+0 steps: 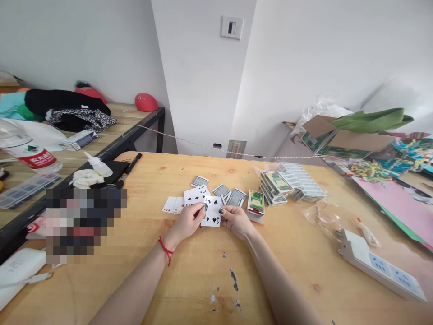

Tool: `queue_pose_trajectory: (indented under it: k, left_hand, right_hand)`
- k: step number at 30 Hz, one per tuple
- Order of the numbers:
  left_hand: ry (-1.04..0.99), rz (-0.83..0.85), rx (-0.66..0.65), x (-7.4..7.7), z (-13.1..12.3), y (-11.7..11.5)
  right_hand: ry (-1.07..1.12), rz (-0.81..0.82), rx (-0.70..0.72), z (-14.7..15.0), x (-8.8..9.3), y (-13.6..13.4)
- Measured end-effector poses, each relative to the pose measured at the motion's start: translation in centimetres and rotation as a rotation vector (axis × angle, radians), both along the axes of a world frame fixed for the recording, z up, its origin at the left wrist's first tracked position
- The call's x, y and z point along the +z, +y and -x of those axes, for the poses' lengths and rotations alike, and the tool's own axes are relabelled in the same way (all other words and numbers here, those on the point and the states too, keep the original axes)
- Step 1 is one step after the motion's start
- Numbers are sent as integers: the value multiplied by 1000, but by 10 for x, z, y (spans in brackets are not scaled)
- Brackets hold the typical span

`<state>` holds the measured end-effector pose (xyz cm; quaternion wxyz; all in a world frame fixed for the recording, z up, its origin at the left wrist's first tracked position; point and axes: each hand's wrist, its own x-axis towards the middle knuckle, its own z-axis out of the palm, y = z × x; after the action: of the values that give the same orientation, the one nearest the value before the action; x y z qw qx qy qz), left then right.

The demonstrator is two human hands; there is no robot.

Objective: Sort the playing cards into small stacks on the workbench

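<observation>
At the centre of the frame I see my left hand (190,221) pinching the left edge of a face-up four of spades (213,214), fingers curled shut on it. My right hand (236,220) grips the same card's right edge, thumb on top, fingers folded under. The card sits just above the table (189,280), between both hands.

Behind it, other face-up cards (194,195) fan toward the left, with red aces (172,204) furthest left. Three face-down cards (221,190) lie just above my hands. A green deck box (256,201) stands just right of them, and stacked boxes (275,185) sit further right. A power strip (379,265) lies at lower right, and a glue bottle (99,165) at left.
</observation>
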<state>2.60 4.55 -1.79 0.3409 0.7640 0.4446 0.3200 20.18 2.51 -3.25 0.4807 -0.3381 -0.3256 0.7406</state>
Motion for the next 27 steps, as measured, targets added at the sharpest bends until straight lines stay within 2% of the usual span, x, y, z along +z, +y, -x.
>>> queue_pose_trajectory:
  k: [11,20,27]
  left_hand:
    - [0,-13,-3,3,-1,-3]
    - [-13,0,-20,3,-1,-3]
    - [-26,-5,-43,-1,-3,-5]
  right_hand:
    - [-39,33,-71,3,1,0]
    - [-69,49,-73,0,0,0]
    - [-154,54,-173,3,3,0]
